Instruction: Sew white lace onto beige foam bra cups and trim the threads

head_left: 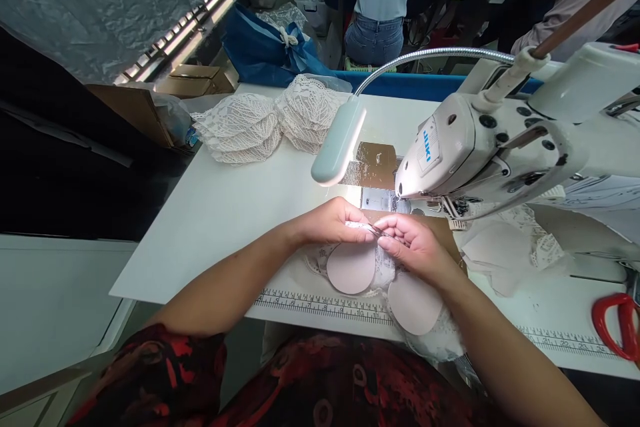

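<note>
In front of the sewing machine (pixel 440 147), a white lace bra (pixel 385 270) with two pale pink round pads (pixel 351 268) lies partly on the table and hangs over its front edge. My left hand (pixel 336 221) is closed, pinching the bra's upper lace edge between thumb and fingers. Right beside it, my right hand (pixel 413 245) pinches the same edge, its fingertips meeting the left ones. Something thin and dark shows between the fingertips; I cannot make out what it is. The second pad (pixel 416 303) sits below my right wrist.
Lace pieces (pixel 240 127) are stacked at the table's back left. A lamp (pixel 340 140) on a bendable neck overhangs the table. More pale fabric pieces (pixel 500 247) lie right of the machine, with red-handled scissors (pixel 616 325) at far right. A ruler strip (pixel 320 307) runs along the front edge.
</note>
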Tool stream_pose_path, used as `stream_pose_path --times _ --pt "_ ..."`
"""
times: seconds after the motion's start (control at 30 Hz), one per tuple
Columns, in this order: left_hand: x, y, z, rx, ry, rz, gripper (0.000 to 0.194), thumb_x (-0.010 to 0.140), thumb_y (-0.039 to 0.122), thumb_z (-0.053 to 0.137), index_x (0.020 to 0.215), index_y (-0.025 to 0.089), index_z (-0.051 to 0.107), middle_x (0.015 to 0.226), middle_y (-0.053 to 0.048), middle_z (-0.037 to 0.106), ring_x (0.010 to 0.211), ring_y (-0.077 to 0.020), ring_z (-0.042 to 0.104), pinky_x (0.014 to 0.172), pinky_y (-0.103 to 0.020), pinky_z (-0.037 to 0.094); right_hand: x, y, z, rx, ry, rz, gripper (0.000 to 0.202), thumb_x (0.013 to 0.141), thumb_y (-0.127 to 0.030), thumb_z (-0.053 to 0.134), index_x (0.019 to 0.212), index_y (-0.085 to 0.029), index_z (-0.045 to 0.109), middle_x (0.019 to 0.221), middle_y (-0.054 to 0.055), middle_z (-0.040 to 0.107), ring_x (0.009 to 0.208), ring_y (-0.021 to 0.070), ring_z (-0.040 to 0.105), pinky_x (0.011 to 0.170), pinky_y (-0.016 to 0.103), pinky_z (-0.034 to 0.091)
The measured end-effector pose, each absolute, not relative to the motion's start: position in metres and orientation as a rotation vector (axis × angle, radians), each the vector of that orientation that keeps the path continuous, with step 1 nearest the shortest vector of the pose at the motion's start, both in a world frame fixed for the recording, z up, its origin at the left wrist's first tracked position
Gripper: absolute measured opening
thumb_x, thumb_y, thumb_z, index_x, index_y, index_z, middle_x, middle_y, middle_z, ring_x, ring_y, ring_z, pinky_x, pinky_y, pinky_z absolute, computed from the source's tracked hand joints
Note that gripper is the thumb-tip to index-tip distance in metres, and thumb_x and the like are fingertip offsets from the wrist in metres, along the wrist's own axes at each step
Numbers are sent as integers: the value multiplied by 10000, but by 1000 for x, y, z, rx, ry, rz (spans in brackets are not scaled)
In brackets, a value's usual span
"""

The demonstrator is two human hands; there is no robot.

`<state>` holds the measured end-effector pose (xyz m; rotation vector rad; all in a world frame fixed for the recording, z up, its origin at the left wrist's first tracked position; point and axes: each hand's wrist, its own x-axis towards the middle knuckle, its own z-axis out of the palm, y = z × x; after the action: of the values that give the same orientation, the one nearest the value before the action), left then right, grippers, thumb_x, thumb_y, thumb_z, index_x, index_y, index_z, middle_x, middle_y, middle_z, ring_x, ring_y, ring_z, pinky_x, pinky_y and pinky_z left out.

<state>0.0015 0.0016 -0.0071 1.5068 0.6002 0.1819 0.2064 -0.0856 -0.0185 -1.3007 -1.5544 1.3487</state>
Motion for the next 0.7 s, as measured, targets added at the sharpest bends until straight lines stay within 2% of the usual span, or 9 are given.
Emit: stream_pose_path --times 0.1,0.2,0.27,0.33,0.43,0.53,0.63,0.7 --pt "4 1 -7 1509 604 173 397 787 405 709 585 114 529 574 46 352 542 -58 308 467 -204 208 201 -86 -18 -1367 -1603 1245 219 870 -382 602 979 -197 645 865 34 663 776 167 605 692 299 483" --pt "5 1 -8 1515 617 164 411 788 402 711 573 117 507 570 49 334 538 -56 289 462 -205 194 197 -84 -19 -1437 -1636 1143 192 876 -371 591 935 -201 658 880 40 682 803 177 621 715 312 486" --pt "5 2 -9 1510 618 157 361 791 405 709 629 110 580 581 40 402 543 -61 344 472 -199 244 198 -83 -19 -1469 -1632 1120 197 882 -378 577 922 -201 654 857 39 684 786 178 625 702 310 487" --pt "4 4 -11 1494 626 150 308 806 412 696 757 109 672 660 5 544 606 -88 468 535 -205 358 206 -83 -16 -1506 -1619 1144 226 891 -405 553 955 -207 642 808 28 678 749 176 626 677 303 487" --pt "0 7 -12 1422 670 156 368 874 472 600 956 136 725 949 -63 701 867 -163 617 793 -269 478 229 -93 -5 -1670 -1681 1174 325 878 -476 555 1099 -244 613 839 13 687 785 189 640 698 304 490" --pt "-8 12 -14 1256 683 140 548 931 595 413 1039 152 718 1118 -76 704 1061 -193 617 982 -299 436 257 -116 4 -1912 -1870 1063 404 779 -543 655 1076 -270 642 971 23 692 863 218 640 691 292 487" --pt "-14 17 -16 1116 628 91 705 906 701 285 1133 156 670 1147 -85 696 1074 -208 623 981 -323 450 273 -143 0 -2044 -1985 1044 320 797 -536 627 919 -241 646 765 -3 658 675 188 603 579 279 447" --pt "-15 17 -16 1185 614 77 662 869 704 376 1160 173 644 1162 -77 685 1073 -214 621 938 -319 469 272 -156 -7 -2019 -2006 992 305 858 -513 548 771 -226 605 690 -3 618 654 190 589 578 293 446"
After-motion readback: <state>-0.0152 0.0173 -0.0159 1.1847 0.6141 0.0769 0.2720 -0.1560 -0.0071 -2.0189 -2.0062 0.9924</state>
